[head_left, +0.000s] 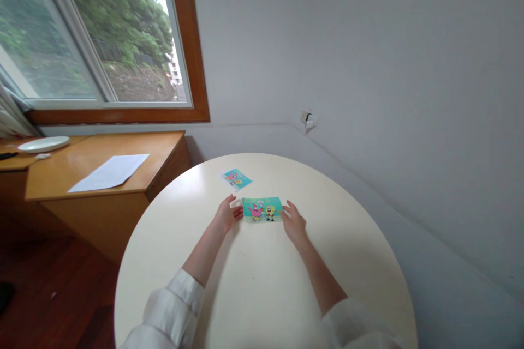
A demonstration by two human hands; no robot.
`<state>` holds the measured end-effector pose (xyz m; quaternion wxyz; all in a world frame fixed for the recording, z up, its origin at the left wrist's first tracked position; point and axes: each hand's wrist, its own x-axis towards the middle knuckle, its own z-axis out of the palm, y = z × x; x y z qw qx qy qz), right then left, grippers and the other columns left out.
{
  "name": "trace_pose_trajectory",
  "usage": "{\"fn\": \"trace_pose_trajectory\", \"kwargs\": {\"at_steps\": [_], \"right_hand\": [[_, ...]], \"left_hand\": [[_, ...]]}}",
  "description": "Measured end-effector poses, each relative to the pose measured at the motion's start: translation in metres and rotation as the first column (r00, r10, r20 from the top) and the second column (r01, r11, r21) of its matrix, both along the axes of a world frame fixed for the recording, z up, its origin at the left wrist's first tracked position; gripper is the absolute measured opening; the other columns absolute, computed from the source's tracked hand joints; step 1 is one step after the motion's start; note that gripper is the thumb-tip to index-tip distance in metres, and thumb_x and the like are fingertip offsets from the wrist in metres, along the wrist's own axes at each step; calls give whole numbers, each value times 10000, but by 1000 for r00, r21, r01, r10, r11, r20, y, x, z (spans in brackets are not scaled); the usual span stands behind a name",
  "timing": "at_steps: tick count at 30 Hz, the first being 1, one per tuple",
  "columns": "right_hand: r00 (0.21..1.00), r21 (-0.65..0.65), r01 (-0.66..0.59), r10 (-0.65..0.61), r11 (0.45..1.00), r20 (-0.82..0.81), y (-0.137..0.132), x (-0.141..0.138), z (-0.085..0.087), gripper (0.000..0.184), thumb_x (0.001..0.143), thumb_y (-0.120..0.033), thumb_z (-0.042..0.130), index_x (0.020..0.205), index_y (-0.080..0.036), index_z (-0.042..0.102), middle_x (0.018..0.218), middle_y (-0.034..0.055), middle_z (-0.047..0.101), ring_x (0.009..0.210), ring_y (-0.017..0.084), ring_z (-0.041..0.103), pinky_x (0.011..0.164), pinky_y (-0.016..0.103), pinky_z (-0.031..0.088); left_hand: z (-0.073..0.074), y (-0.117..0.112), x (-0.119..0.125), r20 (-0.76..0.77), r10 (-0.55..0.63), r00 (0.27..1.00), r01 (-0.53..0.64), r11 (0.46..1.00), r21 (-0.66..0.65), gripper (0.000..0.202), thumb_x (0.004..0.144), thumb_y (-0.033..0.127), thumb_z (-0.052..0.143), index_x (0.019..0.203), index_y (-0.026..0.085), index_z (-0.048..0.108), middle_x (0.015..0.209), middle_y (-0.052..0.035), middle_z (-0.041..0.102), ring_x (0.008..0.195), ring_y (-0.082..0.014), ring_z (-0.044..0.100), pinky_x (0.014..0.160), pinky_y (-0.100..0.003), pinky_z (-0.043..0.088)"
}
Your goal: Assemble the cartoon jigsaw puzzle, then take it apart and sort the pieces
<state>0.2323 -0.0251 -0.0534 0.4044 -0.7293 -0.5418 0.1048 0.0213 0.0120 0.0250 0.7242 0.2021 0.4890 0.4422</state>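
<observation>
A turquoise cartoon picture card [262, 210], with a pink starfish and a yellow sponge figure, sits between my hands over the round table. My left hand [227, 215] has its fingers at the card's left edge, partly under or against it, and the thumb raised off to the side. At the right edge, my right hand [293, 222] grips the card with the fingertips, which overlap its border slightly. Whether the card rests on the tabletop or is lifted a little is hard to see. A second, similar cartoon card [236, 179] lies tilted on the table beyond my left hand.
The round cream table [254, 305] stands close to the wall. To the left is a wooden desk [164, 147] bearing a white paper sheet [110, 173] and a white plate [44, 144]. A plug [311, 121] sits in a wall socket. A wood-framed window is at upper left.
</observation>
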Motion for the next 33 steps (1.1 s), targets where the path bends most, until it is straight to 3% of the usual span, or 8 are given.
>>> {"fn": "trace_pose_trajectory", "kwargs": {"at_steps": [4, 10, 15, 22, 33], "right_hand": [[994, -59, 29, -35, 998, -99, -5, -6, 10, 415, 799, -314, 434, 1205, -228, 463, 1134, 62, 645, 1102, 208, 555, 1006, 469, 280], [998, -80, 13, -17, 997, -60, -10, -9, 17, 421, 802, -290, 424, 1211, -197, 463, 1159, 70, 632, 1114, 203, 549, 1008, 440, 283], [999, -47, -2, 0, 999, -36, -10, -8, 14, 406, 803, -280, 428, 1202, -224, 472, 1139, 53, 645, 1106, 203, 553, 993, 445, 301], [1000, -45, -3, 2, 999, -31, -9, -8, 12, 391, 808, -277, 429, 1193, -237, 487, 1138, 49, 645, 1112, 190, 550, 1002, 436, 295], [1000, -66, -19, 18, 998, -21, -11, -8, 16, 377, 817, -286, 425, 1181, -222, 501, 1169, 56, 631, 1133, 189, 539, 1007, 426, 301]], "left_hand": [[-3, 1, 3, 43, -5, 999, 3, 999, 34, 195, 891, 337, 354, 971, 192, 459, 746, -41, 573, 563, -138, 552, 610, -258, 436], [-6, -2, 10, 117, -10, 993, 2, 998, 69, 188, 901, 295, 368, 953, 156, 483, 803, -65, 578, 644, -136, 574, 631, -239, 464], [-6, -4, 7, 173, -38, 984, 27, 998, 63, 248, 908, 323, 362, 1000, 126, 480, 846, -90, 586, 651, -137, 590, 547, -228, 461], [-13, -5, 4, 430, -118, 895, 101, 993, 61, 393, 928, 378, 258, 987, 82, 510, 731, -107, 610, 660, -189, 622, 579, -294, 503], [-19, -8, 5, 529, -152, 835, 139, 988, 64, 444, 928, 370, 253, 987, 40, 546, 758, -134, 631, 702, -177, 634, 659, -284, 508]]}}
